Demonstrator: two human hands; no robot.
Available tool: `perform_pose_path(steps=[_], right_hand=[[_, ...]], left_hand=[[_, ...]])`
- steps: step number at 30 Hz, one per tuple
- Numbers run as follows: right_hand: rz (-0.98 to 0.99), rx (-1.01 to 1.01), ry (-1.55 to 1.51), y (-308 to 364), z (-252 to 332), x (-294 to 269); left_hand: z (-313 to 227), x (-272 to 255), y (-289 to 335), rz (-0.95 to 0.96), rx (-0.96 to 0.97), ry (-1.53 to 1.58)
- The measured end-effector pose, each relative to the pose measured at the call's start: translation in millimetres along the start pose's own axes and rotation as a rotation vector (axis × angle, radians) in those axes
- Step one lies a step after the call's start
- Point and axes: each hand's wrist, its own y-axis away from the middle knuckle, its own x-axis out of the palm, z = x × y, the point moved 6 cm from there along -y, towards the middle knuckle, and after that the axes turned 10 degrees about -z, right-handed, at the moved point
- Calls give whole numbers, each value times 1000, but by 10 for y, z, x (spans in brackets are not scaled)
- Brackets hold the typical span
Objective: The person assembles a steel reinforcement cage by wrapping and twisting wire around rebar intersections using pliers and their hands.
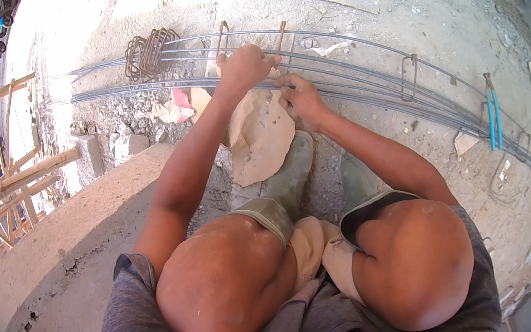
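Note:
Long steel rebars run across the ground in front of me, with bent wire stirrups set around them. My left hand is closed over the upper bars, between one stirrup and a second stirrup. Its fingertips reach the second one. Just below and to the right, my right hand pinches close to that stirrup's lower end, at the nearer bars. Whatever sits in the fingers of either hand is too small or hidden. A further stirrup stands on the bars to the right.
A bundle of stirrups rests on the bars at left. Pincers with blue handles lie across the bars at right. Torn brown paper lies by my boot. A curved concrete edge and wooden poles are at left.

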Motion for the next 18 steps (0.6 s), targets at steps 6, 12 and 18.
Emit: perform_pose_path(steps=[6,12,18], right_hand=[[55,37,-44,-140,20,-6],[40,69,121,-181,76,31],[55,-24,229,-175,165,59]], left_hand=[[65,77,-11,-19,-26,157],[110,134,38,-66,-51,267],[105,74,112,-170,-36,343]])
